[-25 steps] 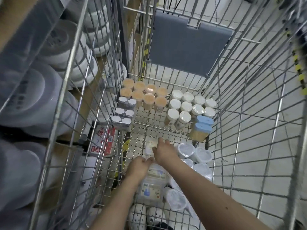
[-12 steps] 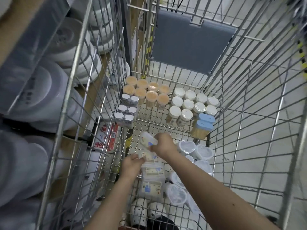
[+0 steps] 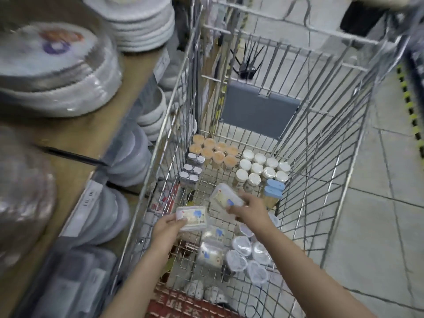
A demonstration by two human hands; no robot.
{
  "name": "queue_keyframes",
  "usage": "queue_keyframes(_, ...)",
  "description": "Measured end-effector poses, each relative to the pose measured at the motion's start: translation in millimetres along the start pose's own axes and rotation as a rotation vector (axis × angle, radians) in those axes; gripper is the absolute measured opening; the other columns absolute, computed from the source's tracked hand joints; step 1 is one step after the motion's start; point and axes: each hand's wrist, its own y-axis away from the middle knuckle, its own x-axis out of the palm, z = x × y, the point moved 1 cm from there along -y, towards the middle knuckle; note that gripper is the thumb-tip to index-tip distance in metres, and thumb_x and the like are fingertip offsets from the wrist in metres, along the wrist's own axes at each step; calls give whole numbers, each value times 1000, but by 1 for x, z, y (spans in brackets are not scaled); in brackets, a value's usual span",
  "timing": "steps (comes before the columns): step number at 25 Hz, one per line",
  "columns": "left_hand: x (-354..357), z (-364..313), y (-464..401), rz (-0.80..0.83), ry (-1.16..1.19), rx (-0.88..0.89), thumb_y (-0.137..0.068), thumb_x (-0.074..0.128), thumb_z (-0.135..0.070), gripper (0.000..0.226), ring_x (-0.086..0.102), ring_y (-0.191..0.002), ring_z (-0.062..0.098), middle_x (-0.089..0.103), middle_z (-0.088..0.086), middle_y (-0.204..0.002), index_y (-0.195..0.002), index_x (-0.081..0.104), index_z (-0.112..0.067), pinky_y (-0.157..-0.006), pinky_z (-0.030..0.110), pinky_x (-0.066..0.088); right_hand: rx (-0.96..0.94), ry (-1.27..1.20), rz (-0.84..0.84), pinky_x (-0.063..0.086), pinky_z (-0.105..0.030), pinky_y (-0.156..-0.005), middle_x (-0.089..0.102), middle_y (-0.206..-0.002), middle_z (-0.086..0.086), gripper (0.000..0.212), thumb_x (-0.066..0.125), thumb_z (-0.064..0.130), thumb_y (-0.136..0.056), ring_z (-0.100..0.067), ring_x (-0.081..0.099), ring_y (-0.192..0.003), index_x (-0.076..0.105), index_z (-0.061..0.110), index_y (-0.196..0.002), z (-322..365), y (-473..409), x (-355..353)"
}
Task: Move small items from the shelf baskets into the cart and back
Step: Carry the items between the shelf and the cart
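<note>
Shop: wire cart, price-tagged shelf.

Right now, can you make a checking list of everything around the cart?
Surface: wire cart floor, partly filled.
Job's things: left hand box and right hand box, both lifted above the cart floor; orange-lid jars, white-lid jars, blue-lid containers, round clear tubs standing or lying in the cart.
Clutter: nothing seen.
Hands: left hand and right hand each hold a box.
Cables: nothing seen.
Surroundings: shelf with wrapped plate stacks; tiled floor.
</note>
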Motion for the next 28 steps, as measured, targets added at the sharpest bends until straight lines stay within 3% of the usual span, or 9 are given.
queue_keyframes(2,-13,-18,41,3,72,18,-86,62,-2,20,66,-90,24,67,8,-95,-106,59,-7,-80,34,55,2,-107,15,49,-35,-66,61,-85,-13,26,73,6,-77,-21,57,-70,65,7,-102,16,34,-13)
queue_keyframes(5,-38,-43,110,-31,182,67,-85,64,-3,25,67,-94,28,69,10,-99,-108,58,-6,-83,38,56,-21,-191,68,53,-48,-79,58,-106,-32,30,73,11,-79,-36,63,-83,64,1,-107,43,87,-28)
queue_keyframes(8,-66,-60,181,-65,285,173,-85,63,-2,21,69,-83,22,70,10,-96,-104,58,-6,-67,25,58,-69,-328,154,56,-38,-76,69,-105,-16,22,69,10,-82,-26,68,-89,66,8,-104,76,140,-34)
queue_keyframes(10,-87,-64,225,-115,367,242,-85,62,-1,19,68,-84,24,70,12,-97,-103,58,-5,-68,25,58,-115,-394,240,56,-32,-72,73,-98,-7,18,66,8,-84,-20,71,-84,66,9,-102,98,176,-31)
queue_keyframes(14,-129,-52,308,-263,551,357,-83,61,3,19,67,-76,19,68,13,-96,-99,58,-6,-59,20,56,-180,-425,420,53,-36,-76,75,-91,-3,13,60,6,-87,-20,71,-85,65,6,-99,132,235,-12)
queue_keyframes(20,-185,9,448,-512,774,465,-55,80,-6,47,69,-83,22,72,13,-99,-98,61,-7,-72,30,56,-287,-267,824,54,-38,-82,73,-100,-9,26,61,12,-76,-25,69,-93,68,6,-100,155,344,46)
queue_keyframes(24,-202,55,528,-659,857,535,-33,90,-28,70,67,-79,20,71,16,-100,-95,63,-9,-70,36,52,-359,-203,1050,58,-28,-68,73,-98,-12,22,62,15,-72,-23,70,-88,71,9,-90,152,419,77)
queue_keyframes(26,-211,85,568,-748,920,591,-17,94,-41,89,69,-78,21,72,13,-94,-94,63,-8,-68,37,54,-379,-171,1146,57,-26,-62,73,-96,-13,21,70,19,-67,-23,71,-84,74,10,-86,143,459,95)
queue_keyframes(28,-222,116,608,-838,981,615,-14,94,-45,92,70,-80,21,73,10,-92,-93,63,-8,-66,32,57,-416,-128,1246,56,-25,-61,73,-97,-14,44,87,35,-51,-23,71,-85,75,12,-87,131,500,114)
